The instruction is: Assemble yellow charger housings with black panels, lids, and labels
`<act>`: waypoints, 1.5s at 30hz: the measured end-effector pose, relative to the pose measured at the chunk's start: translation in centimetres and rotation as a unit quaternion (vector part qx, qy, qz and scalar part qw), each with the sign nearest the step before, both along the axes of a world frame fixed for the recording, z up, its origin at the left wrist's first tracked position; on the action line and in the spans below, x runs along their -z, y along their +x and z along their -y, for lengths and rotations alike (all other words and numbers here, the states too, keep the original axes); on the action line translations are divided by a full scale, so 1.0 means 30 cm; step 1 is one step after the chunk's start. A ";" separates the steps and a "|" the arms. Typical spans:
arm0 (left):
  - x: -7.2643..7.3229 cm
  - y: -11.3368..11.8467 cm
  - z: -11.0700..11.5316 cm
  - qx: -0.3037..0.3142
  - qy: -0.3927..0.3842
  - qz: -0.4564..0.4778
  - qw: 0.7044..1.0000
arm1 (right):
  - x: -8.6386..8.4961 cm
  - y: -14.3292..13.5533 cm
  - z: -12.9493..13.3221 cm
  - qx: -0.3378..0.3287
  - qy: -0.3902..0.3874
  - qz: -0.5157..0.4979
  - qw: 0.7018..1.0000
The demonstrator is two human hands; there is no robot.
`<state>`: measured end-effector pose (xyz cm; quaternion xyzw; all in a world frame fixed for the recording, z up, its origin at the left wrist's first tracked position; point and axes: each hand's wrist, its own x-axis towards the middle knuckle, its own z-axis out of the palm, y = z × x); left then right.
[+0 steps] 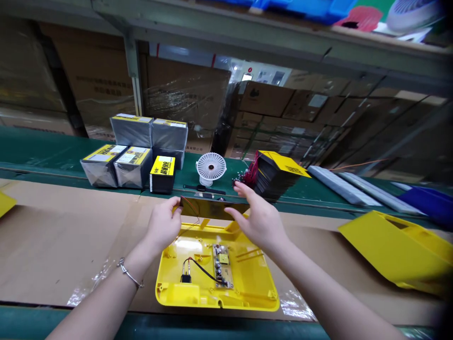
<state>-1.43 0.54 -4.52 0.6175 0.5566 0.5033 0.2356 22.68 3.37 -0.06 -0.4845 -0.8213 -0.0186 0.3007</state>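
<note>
A dark, thin rectangular panel [212, 208] with thin wires at its left end is held upright over the far edge of a yellow plastic housing [247, 264]. My left hand [164, 224] pinches the panel's left end between thumb and fingers. At the right end, my right hand [264, 219] is open, fingers stretched and thumb apart, with the thumb tip at the panel's face. Inside the housing lie a circuit board [222, 267] and a black socket [186, 278], joined by a dark cable.
Behind are a white fan [211, 166], a stack of dark panels [276, 174] with red wires, and several wrapped boxes [132, 130]. Another yellow housing [392, 250] sits right, near silver bars [343, 186] and a blue bin [428, 205]. A shelf beam [226, 45] crosses above.
</note>
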 end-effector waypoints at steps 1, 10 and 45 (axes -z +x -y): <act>-0.001 0.012 0.002 0.006 0.004 0.000 1.000 | -0.002 -0.035 0.010 -0.014 0.061 0.059 0.996; 0.029 0.043 0.003 0.015 -0.001 0.004 1.000 | 0.044 -0.153 -0.023 -0.069 -0.084 0.292 0.950; -0.108 -0.030 -0.144 0.202 -0.231 -0.329 0.893 | -0.025 -0.072 0.059 -0.147 -0.121 0.192 0.963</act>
